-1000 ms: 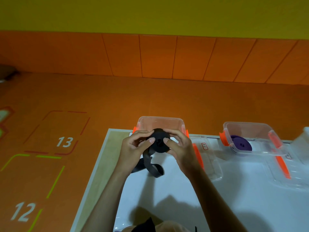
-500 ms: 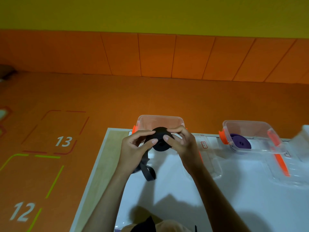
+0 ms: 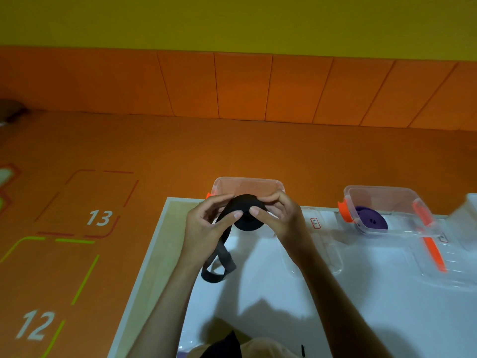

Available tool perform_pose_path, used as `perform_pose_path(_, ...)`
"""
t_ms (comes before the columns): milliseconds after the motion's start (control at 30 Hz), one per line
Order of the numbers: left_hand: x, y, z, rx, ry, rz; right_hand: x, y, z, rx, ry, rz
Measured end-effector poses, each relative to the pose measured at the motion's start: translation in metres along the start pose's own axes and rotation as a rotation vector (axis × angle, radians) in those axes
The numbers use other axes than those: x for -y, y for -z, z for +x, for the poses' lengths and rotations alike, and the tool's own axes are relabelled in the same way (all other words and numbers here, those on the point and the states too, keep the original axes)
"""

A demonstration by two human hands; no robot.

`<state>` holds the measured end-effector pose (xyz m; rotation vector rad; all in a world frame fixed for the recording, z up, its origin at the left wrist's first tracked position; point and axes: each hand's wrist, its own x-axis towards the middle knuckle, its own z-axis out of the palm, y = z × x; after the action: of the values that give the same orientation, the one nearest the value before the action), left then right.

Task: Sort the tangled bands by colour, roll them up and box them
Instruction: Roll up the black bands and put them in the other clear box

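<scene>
Upper wall (image 3: 232, 19): yellow. Lower wall: orange panels (image 3: 242, 86) with vertical seams. Floor (image 3: 160, 151): orange, with outlined boxes numbered 13 (image 3: 99, 217) and 12 (image 3: 36, 328). Tabletop (image 3: 413, 319): white, pale wooden border.

One black band (image 3: 248, 215), one purple band (image 3: 372, 221), two boxes (image 3: 382, 189), two lids (image 3: 333, 254).

Kinda dim, orange-tinted overall. Soft shadows fall on the white table (image 3: 374, 319), so light's overhead. Fisheye bends the edges; the far-right box (image 3: 467, 210) looks smeared.
</scene>
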<state>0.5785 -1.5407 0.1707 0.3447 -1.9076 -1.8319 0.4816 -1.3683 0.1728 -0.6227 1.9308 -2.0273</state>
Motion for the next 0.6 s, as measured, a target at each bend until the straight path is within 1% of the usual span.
perform_pose_path(67,0.001,-0.003,-0.001,-0.039,-0.015,0.024,0.001,-0.001,0.001,-0.034,-0.004,-0.031)
perform_pose_path(133,0.002,-0.004,-0.002,-0.03,-0.01,0.032,0.002,0.0,0.002,-0.08,0.006,-0.075)
perform_pose_path(233,0.003,0.0,0.0,0.019,0.0,0.079,0.005,0.0,0.003,-0.086,0.041,-0.092)
perform_pose_path(367,0.0,0.009,0.005,0.089,-0.034,0.132,0.003,-0.004,-0.002,-0.066,0.017,-0.046)
perform_pose_path(433,0.0,0.012,0.007,0.064,-0.045,0.112,0.002,-0.004,-0.004,0.003,-0.007,-0.03)
perform_pose_path(500,-0.001,0.01,0.005,0.007,-0.044,0.067,0.002,-0.004,-0.004,0.049,0.004,-0.073)
perform_pose_path(600,-0.003,0.005,0.002,-0.022,-0.075,0.028,0.003,-0.005,-0.003,0.018,0.04,-0.117)
